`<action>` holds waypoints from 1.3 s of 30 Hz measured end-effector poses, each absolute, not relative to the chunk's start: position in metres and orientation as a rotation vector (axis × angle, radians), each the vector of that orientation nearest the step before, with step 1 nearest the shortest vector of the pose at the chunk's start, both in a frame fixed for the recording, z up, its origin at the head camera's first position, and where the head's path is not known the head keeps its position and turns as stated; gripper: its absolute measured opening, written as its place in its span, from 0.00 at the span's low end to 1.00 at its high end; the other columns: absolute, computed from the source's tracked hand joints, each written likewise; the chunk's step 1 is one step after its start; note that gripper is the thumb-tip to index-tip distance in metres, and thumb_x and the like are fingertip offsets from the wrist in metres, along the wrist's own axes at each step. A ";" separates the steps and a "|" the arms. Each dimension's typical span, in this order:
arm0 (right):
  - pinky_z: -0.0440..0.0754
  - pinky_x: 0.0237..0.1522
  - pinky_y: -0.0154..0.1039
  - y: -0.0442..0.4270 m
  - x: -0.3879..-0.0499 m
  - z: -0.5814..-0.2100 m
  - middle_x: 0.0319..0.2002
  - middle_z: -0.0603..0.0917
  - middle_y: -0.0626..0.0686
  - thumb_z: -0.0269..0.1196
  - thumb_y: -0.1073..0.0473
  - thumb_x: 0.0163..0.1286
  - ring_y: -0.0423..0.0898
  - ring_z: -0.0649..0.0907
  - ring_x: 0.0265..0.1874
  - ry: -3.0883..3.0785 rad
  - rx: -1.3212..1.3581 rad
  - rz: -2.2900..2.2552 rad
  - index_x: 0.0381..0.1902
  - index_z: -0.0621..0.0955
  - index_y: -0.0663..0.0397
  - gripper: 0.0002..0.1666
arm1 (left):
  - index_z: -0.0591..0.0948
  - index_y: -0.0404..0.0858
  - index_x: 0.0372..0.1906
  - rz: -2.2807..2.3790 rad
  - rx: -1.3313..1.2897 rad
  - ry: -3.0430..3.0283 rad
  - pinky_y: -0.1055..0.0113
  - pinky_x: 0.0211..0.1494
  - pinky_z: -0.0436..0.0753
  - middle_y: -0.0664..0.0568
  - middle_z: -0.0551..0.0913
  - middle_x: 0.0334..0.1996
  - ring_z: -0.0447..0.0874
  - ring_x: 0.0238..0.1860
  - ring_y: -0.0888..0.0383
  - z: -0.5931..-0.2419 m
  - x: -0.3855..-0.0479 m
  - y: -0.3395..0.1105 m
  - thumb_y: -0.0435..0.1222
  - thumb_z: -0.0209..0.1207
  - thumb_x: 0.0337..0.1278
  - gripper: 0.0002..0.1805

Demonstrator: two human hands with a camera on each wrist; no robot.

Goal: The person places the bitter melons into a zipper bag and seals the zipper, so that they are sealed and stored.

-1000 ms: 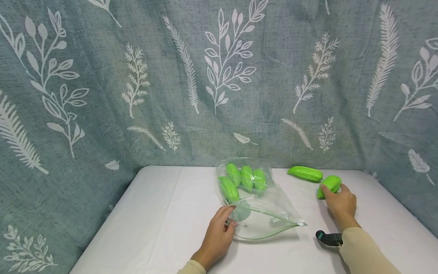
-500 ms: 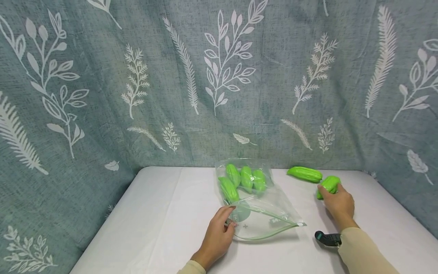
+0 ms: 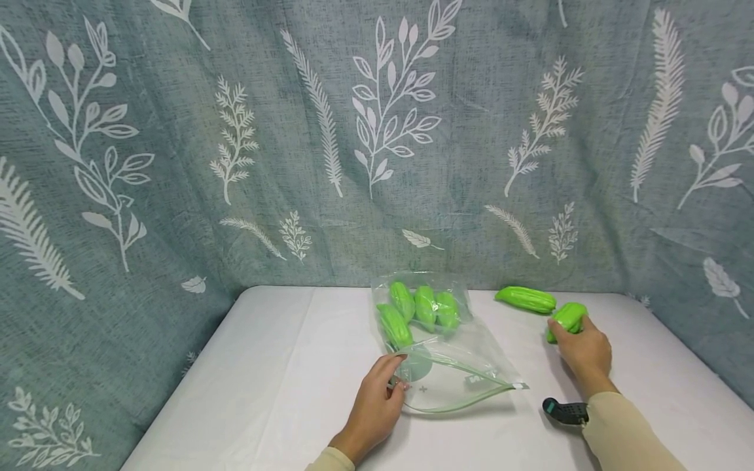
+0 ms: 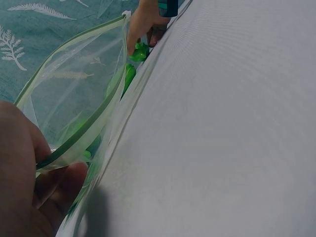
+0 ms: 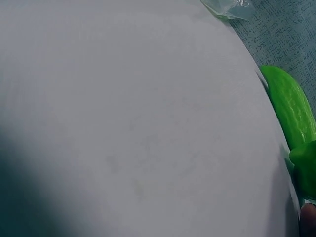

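Observation:
A clear zip bag [image 3: 459, 373] lies on the table with its green-edged mouth gaping toward me. Inside are several green ridged vegetables [image 3: 425, 307], like plastic bitter melons. My left hand [image 3: 374, 402] pinches the left end of the bag's mouth; in the left wrist view the fingers [image 4: 74, 180] hold its green rim. At the right, my right hand [image 3: 586, 350] grips a green ridged vegetable [image 3: 570, 315] from behind, thumb on its left side. Only a fingertip [image 5: 308, 217] of that hand shows in the right wrist view. Another long green vegetable [image 3: 525, 299] lies just beyond it.
The white table [image 3: 283, 366] ends at a patterned blue-green curtain [image 3: 330, 242] along the back and sides. A black strap-like device [image 3: 565, 411] sticks out from the right wrist just above the tabletop.
Almost nothing differs. The right hand's fingers have shifted very slightly on the vegetable; the left hand and the bag stay where they were.

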State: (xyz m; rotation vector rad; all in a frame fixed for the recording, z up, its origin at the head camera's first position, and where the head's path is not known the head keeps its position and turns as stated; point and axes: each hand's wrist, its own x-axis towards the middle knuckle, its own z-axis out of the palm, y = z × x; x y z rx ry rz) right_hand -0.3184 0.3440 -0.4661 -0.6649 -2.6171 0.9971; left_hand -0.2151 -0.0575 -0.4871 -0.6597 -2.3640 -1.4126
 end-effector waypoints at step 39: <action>0.84 0.37 0.29 0.328 -0.268 -0.464 0.69 0.64 0.70 0.59 0.50 0.73 0.50 0.76 0.51 -2.209 -0.602 1.675 0.80 0.52 0.59 0.46 | 0.75 0.35 0.65 -1.400 -0.660 -2.367 0.73 0.42 0.82 0.51 0.75 0.62 0.78 0.57 0.53 -0.491 -0.218 -0.056 0.26 0.56 0.63 0.24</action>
